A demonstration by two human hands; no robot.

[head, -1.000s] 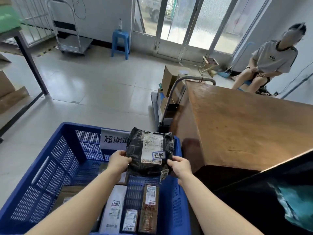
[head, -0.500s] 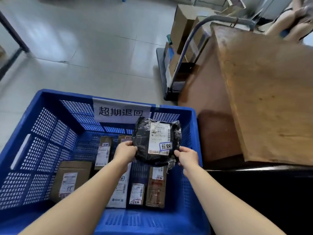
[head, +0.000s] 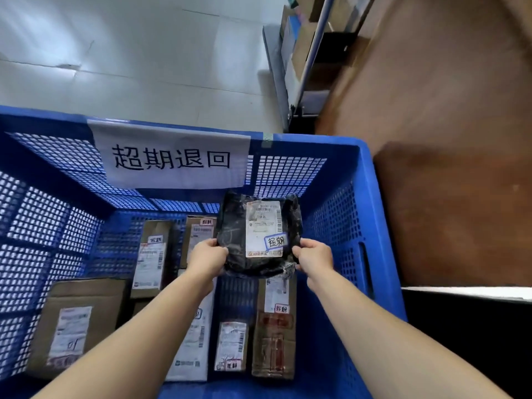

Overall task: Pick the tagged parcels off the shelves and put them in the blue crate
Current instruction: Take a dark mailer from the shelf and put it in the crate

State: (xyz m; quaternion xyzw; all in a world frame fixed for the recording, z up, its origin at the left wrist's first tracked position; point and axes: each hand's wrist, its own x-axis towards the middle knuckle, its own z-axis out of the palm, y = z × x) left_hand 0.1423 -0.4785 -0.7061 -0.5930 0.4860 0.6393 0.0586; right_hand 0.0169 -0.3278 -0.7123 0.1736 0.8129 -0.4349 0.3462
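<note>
Black parcel (head: 259, 234) pinched between left hand (head: 208, 259) and right hand (head: 313, 257), above blue crate (head: 339, 214).

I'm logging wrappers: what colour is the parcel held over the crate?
Black plastic wrap with a white label, seen in the head view: the parcel.

black parcel (head: 259, 234) lowered deeper into blue crate (head: 339, 214)

Black plastic-wrapped parcel (head: 234, 240) with white label and handwritten tag, label up, inside blue crate (head: 345, 168) above boxed parcels (head: 149, 260)
</note>
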